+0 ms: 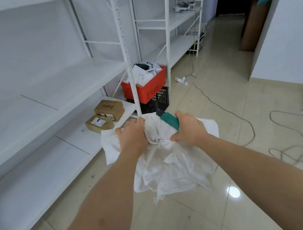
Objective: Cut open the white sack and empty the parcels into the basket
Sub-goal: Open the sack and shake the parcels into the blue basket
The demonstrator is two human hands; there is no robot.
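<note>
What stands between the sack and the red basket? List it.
The white shelf upright crosses in front of the red basket. Otherwise nothing visible lies between it and the white sack, which both hands grip, left hand, right hand.

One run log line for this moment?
left hand: grips sack | right hand: grips cutter, sack | red basket: holds parcels

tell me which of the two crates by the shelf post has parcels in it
The red crate, stacked on top, is heaped with parcels. The black crate beneath it shows only its slatted side; its contents are hidden.

limp crumpled white sack [165,164] above floor; parcel-filled red basket [146,91] beyond
</note>
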